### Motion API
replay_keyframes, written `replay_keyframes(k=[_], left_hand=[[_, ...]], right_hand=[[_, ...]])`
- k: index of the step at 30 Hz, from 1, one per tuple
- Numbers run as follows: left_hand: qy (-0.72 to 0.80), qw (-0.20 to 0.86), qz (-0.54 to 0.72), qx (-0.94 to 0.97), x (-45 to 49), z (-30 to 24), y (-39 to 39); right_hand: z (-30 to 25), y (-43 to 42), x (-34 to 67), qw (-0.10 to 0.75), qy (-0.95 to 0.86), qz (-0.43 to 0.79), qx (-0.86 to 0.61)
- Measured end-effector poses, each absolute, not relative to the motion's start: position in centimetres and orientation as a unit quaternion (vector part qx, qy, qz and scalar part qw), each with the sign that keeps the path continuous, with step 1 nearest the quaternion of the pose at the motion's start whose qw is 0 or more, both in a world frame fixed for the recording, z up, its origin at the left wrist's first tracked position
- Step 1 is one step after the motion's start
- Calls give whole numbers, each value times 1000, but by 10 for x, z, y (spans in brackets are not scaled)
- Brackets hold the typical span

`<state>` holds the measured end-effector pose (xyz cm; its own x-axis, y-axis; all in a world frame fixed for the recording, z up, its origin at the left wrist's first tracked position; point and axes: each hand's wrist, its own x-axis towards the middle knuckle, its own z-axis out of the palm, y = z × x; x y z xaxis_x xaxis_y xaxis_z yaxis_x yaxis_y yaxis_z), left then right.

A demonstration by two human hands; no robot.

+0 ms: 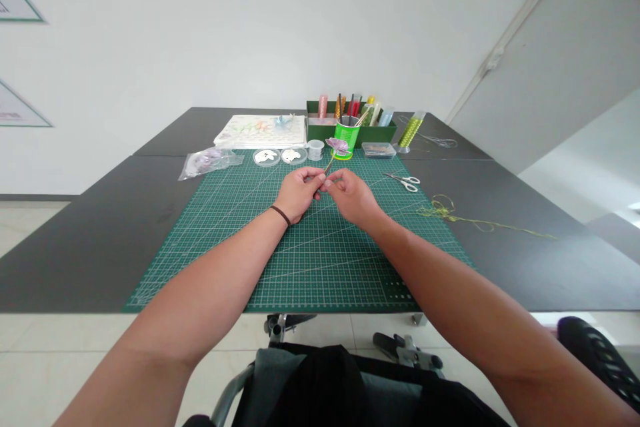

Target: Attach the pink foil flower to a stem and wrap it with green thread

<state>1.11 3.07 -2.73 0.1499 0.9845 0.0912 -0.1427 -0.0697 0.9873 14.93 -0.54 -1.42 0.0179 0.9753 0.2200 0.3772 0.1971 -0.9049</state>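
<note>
My left hand and my right hand meet above the green cutting mat. Between their fingertips is a thin stem, pinched by both hands. A small lilac flower tops the stem and overlaps the green cup behind it in this view. The petals look thin and translucent. A dark band circles my left wrist.
Along the mat's far edge lie a plastic bag, two shallow dishes, and a green cup before a green organiser. Scissors and loose green wire lie on the dark table to the right.
</note>
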Motion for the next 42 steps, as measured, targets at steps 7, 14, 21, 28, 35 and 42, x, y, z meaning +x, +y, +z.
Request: replay_keyframes(k=[7,14,21,28,35,42], left_hand=[[411,501,491,583,11,-22,23],[412,362,501,670,8,-19,17],[405,330,497,693,8,-23,17],[392,386,493,674,11,-26,19],[379,456,507,625,15,-27,20],[350,474,497,636,15,-33,25]], right_hand=[[-16,-3,145,511,-539,361,-564],[-16,-4,141,540,-526,355,-553],[-21,1,142,567,-521,348,-534],[-26,4,145,558,-518,389,-519],[-23,3,145,579,-491,440,-479],[-26,6,148,587,-498,427,-475]])
